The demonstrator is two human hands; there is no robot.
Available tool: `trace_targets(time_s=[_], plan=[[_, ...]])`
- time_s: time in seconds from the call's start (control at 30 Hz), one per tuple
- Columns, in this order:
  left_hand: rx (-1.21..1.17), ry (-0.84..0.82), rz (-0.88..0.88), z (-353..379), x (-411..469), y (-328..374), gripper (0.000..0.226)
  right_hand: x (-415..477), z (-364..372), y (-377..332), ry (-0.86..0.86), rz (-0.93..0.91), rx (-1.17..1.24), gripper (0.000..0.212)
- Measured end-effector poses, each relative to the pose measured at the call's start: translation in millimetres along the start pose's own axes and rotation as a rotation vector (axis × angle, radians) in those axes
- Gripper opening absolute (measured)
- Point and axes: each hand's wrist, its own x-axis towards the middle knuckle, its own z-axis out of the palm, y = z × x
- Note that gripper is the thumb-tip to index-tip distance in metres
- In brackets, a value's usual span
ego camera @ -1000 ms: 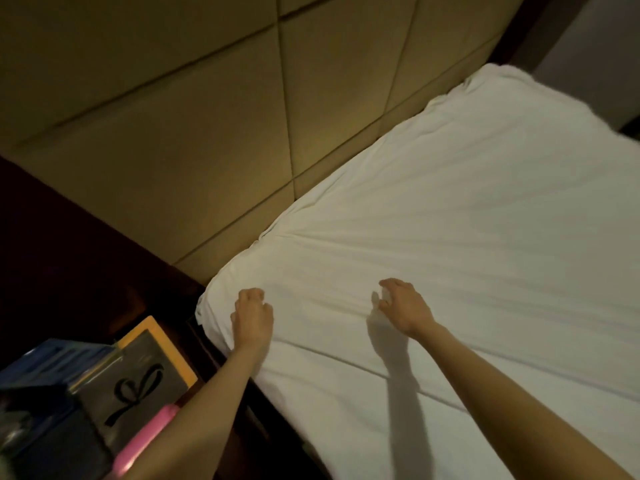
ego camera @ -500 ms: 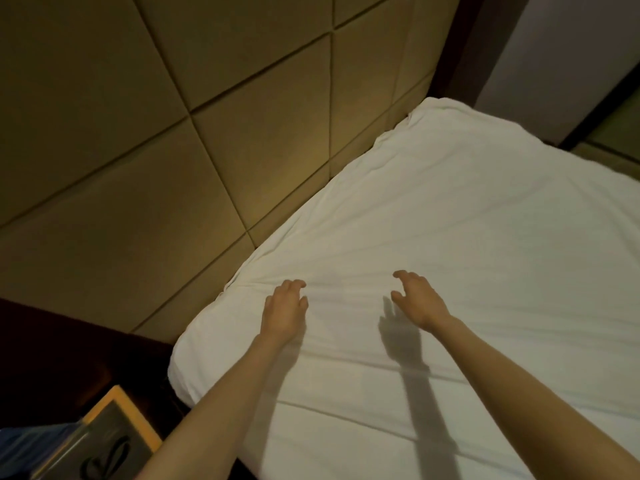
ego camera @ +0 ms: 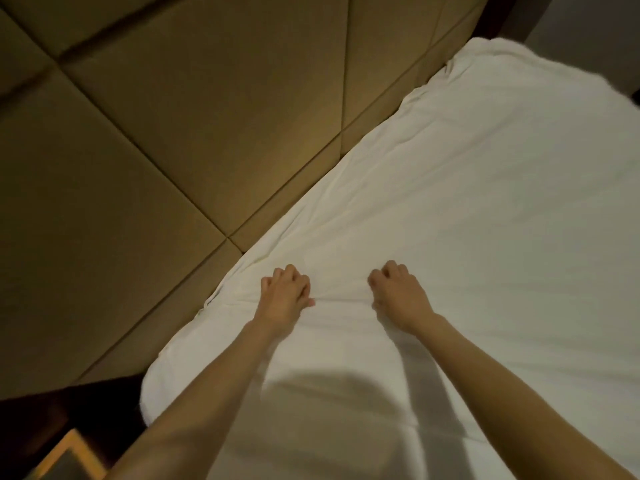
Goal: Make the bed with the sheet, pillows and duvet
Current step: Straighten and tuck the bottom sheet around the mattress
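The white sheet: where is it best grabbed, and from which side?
Likely at the raised fold near the padded tan headboard, reaching down from above: the white fabric sheet lies flat elsewhere, but here it bunches, where the left hand and right hand pinch it.

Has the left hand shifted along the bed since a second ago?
Yes. The left hand is now farther from the near corner of the sheet, further along the headboard.

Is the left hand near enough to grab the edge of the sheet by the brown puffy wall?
Probably yes. The left hand lies on the sheet with its fingers curled, close to the edge that runs along the padded wall. Nothing sits between the hand and that edge.
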Motion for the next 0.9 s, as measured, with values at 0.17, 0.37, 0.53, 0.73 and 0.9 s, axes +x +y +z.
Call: trace_targets(time_s=[0.17,0.37,0.53,0.73,0.9], plan=[[0.067,-0.025,0.120,-8,14,-10,0.015,24,-5,-1,-0.098,-0.155,-0.099,0.011],[-0.053,0.142,-0.050,-29,35,-9,0.029,58,-47,-5,0.042,-0.089,-0.029,0.014],[-0.130,0.154,-0.194,-30,48,-14,0.028,82,-55,-17,0.050,-0.079,-0.120,0.018],[-0.036,0.090,-0.078,-32,55,-19,0.011,95,-51,-10,-0.143,0.064,0.229,0.023],[-0.013,0.004,-0.181,-45,72,-17,0.031,111,-69,-6,-0.055,0.141,0.217,0.067]])
